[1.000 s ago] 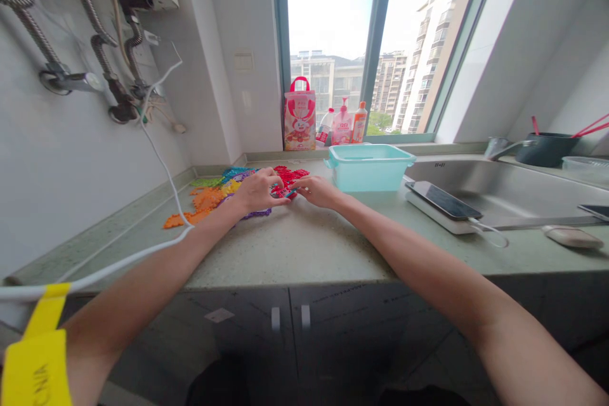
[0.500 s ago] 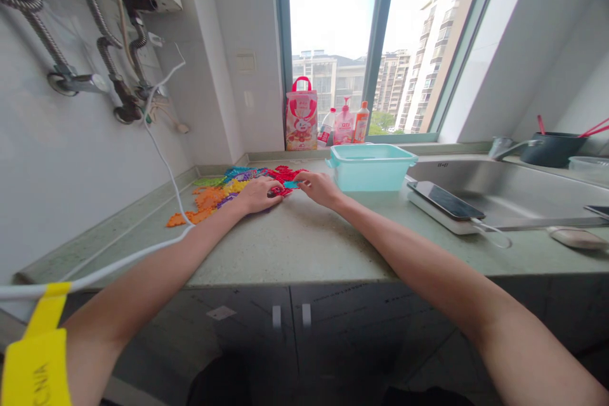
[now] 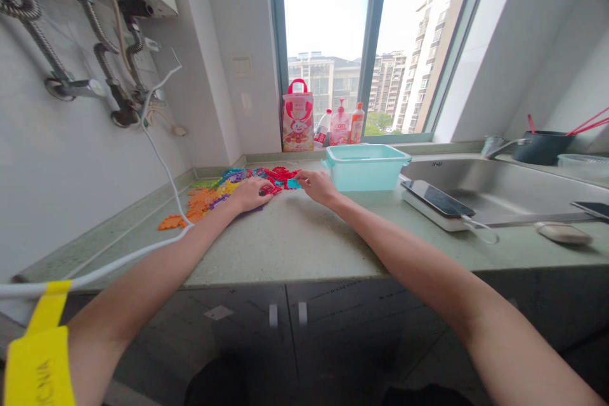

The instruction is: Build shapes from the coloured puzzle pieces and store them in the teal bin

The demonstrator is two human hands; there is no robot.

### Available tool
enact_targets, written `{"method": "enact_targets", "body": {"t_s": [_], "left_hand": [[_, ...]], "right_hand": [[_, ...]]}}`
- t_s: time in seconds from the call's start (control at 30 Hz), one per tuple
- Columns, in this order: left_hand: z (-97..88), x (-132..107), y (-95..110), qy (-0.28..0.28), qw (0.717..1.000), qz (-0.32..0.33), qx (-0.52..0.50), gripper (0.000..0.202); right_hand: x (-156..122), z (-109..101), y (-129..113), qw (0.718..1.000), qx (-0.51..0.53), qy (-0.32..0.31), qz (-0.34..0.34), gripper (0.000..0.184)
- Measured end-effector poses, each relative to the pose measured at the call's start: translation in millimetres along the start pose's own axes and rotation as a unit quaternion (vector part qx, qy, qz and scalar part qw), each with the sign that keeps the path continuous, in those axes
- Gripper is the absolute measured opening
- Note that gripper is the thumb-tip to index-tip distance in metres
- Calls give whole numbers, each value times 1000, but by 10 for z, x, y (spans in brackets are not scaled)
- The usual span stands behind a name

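A spread of colourful plastic building pieces (image 3: 202, 198) with notched edges lies on the counter, sorted roughly into orange, yellow, green, blue, purple and red patches. My left hand (image 3: 248, 195) rests at the near side of the pile, fingers curled around a red piece (image 3: 272, 189). Between the thumb and fingertips of my right hand (image 3: 318, 186) is a light blue piece (image 3: 292, 184), just in front of more red pieces (image 3: 281, 173). Both hands are low over the counter, a short gap apart. The left fingertips are partly hidden.
Right of my hands stands a turquoise plastic bin (image 3: 366, 172). Farther right are a phone (image 3: 438, 198) on a white block, a steel sink (image 3: 504, 184) and a soap-like bar (image 3: 564, 233). A pink bag (image 3: 298, 122) and bottles (image 3: 339, 127) line the sill. A white cable (image 3: 164, 165) hangs at left.
My hands have moved slightly apart, and more of the light blue piece shows beside my right fingertips. The whole view has shifted a little.
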State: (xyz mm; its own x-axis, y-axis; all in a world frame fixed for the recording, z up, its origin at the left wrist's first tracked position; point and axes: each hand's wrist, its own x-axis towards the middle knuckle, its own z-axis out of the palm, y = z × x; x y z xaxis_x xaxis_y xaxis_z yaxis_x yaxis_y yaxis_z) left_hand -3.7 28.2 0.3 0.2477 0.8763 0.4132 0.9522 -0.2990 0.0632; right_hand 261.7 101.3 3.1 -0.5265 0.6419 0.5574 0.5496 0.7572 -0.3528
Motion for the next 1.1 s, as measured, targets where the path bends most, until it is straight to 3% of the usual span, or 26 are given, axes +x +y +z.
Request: {"method": "enact_targets", "body": {"t_s": [0.2, 0.37, 0.47, 0.6, 0.73, 0.87, 1.0, 1.1], "left_hand": [[-41, -11, 53, 37, 999, 3, -11, 53], [-81, 0, 168, 51, 995, 48, -67, 53], [-77, -2, 269, 14, 991, 75, -114, 51], [-86, -31, 375, -60, 986, 87, -133, 51], [-136, -53, 392, -62, 983, 76, -153, 56], [-152, -28, 359, -13, 983, 57, -175, 49], [-80, 15, 332, 32, 991, 44, -123, 42], [-8, 29, 346, 40, 994, 47, -92, 37]], "right_hand": [[23, 16, 82, 1000, 6, 12, -5, 25], [15, -40, 65, 999, -4, 44, 2, 25], [11, -78, 58, 997, -40, 55, 26, 27], [10, -83, 117, 992, -97, 21, 71, 27], [8, -82, 202, 990, -107, 2, 89, 27], [27, -125, 185, 996, -76, 37, 16, 25], [23, -186, 6, 987, 23, -84, -139, 20], [-15, -226, -151, 968, 59, -153, -189, 19]]}}
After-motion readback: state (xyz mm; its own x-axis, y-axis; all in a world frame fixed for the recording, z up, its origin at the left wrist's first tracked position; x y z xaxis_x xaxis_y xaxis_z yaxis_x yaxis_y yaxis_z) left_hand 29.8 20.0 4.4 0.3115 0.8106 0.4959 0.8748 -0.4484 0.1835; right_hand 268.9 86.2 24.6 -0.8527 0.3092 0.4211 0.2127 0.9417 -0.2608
